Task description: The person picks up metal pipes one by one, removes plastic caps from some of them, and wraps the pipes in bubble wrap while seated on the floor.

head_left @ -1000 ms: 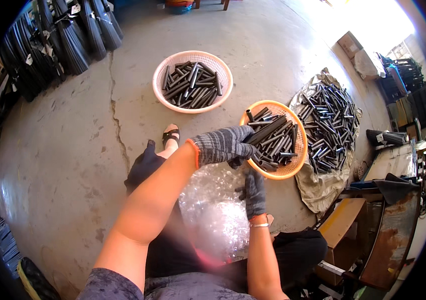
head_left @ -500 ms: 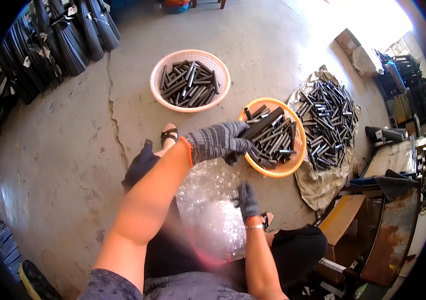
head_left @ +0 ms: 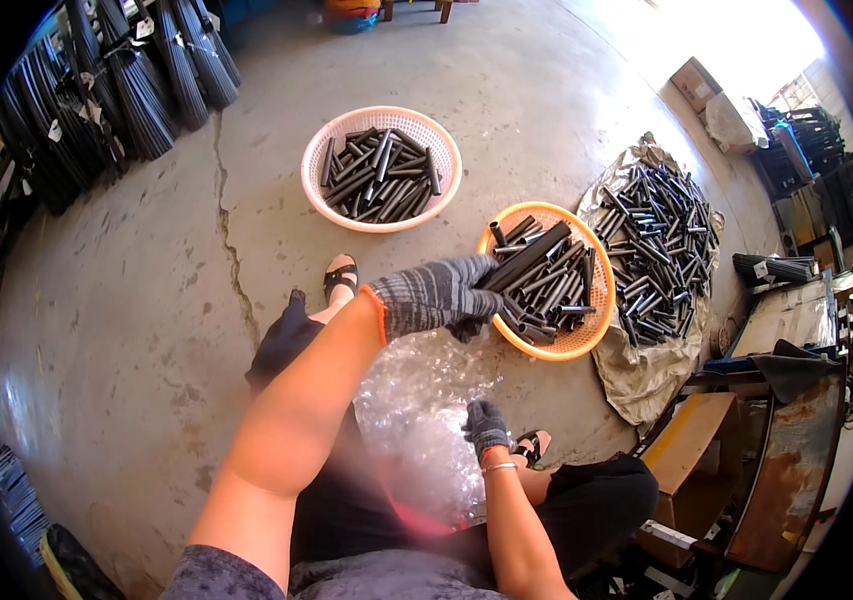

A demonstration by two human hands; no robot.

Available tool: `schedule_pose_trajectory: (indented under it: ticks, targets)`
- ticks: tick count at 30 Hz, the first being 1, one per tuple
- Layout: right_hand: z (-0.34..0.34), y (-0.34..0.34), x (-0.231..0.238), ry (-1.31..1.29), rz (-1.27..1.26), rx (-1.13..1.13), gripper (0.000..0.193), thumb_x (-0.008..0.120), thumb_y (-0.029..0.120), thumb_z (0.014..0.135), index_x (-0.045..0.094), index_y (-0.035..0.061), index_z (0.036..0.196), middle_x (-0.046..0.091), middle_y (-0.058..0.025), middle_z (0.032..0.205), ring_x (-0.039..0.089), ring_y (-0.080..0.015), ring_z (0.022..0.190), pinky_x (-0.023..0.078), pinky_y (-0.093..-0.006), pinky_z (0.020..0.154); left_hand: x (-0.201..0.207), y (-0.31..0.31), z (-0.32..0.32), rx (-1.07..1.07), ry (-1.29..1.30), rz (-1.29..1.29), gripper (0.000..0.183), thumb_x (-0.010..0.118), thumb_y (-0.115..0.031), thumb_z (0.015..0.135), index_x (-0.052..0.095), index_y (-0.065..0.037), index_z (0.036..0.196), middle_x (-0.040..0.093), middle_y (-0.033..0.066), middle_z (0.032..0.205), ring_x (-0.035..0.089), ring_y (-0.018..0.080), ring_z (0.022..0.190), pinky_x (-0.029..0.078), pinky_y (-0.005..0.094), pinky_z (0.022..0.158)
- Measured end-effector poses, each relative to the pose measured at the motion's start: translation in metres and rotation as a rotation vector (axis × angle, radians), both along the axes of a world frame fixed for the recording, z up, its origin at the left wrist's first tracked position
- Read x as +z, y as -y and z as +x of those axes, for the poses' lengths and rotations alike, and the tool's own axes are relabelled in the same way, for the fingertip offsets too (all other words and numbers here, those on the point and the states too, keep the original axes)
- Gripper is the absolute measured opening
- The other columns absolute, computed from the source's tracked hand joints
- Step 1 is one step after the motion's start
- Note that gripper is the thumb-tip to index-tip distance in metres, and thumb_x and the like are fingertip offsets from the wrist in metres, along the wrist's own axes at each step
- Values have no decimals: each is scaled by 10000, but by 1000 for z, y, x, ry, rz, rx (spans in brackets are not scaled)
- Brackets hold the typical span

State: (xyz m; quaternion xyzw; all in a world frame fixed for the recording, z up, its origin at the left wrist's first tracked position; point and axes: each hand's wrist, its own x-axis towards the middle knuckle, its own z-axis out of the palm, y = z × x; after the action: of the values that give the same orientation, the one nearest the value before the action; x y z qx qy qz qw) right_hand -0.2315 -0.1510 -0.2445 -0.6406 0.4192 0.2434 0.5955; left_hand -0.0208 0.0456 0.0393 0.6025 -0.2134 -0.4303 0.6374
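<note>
My left hand [head_left: 436,295], in a grey striped knit glove with an orange cuff, is closed around one end of a thick black tube [head_left: 526,255]. The tube slants over an orange basket [head_left: 603,300] full of shorter black tubes [head_left: 558,285]. Nearer to me, my right hand [head_left: 486,428] wears a similar dark glove, its fingers curled in. What it holds, if anything, is too small to make out. A crumpled clear plastic bag [head_left: 416,390] lies between my legs, just left of that hand, with a blurred reddish edge at its near side.
Beyond my hands stands a pink basket [head_left: 451,150] of black tubes. On the right, a heap of tubes [head_left: 651,240] lies on a beige sheet [head_left: 636,385]. A cardboard box [head_left: 686,435] is near my right knee; bundled black rods [head_left: 136,90] stand far left.
My right hand has drawn slightly toward me, and its fingers look more curled. My left hand keeps its grip on the thick tube over the orange basket, nearly in place.
</note>
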Motion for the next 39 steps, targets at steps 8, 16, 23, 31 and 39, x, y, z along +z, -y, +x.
schedule_pose_trajectory:
  ticks: [8, 16, 23, 31, 39]
  targets:
    - [125, -61, 215, 911, 534, 198, 286, 622, 209, 861, 523, 41, 1070, 560, -35, 825, 561, -137, 616, 459, -246, 517, -14, -4, 1, 90, 144, 13, 288, 592, -197, 855, 525, -10, 1063, 564, 41, 779, 574, 125, 697, 493, 265, 638]
    - [2, -4, -24, 298, -151, 301, 269, 561, 279, 898, 504, 82, 1073, 562, -48, 900, 591, -191, 612, 489, -305, 529, -4, -3, -4, 76, -39, -22, 281, 583, -168, 871, 513, -6, 1090, 552, 37, 765, 553, 110, 636, 494, 245, 568]
    - [119, -45, 209, 1027, 275, 141, 567, 602, 250, 875, 328, 58, 1332, 511, -121, 1141, 592, -147, 688, 450, -230, 502, -10, -7, -1, 44, 18, -18, 265, 582, -182, 850, 519, -11, 1043, 555, 37, 789, 570, 121, 680, 498, 257, 617]
    - [40, -29, 54, 337, 139, -58, 263, 544, 349, 900, 529, 116, 779, 489, -22, 597, 450, -137, 453, 346, -272, 403, 0, -5, -2, 17, 0, -8, 315, 626, -217, 833, 518, -16, 1050, 572, 56, 797, 581, 127, 670, 506, 258, 592]
    - [113, -43, 185, 814, 156, -142, 383, 516, 439, 897, 514, 91, 1057, 578, -46, 814, 550, -155, 513, 392, -236, 409, -10, -6, -1, 37, -10, -78, 277, 628, -242, 839, 526, -21, 974, 555, 48, 744, 568, 123, 633, 500, 249, 572]
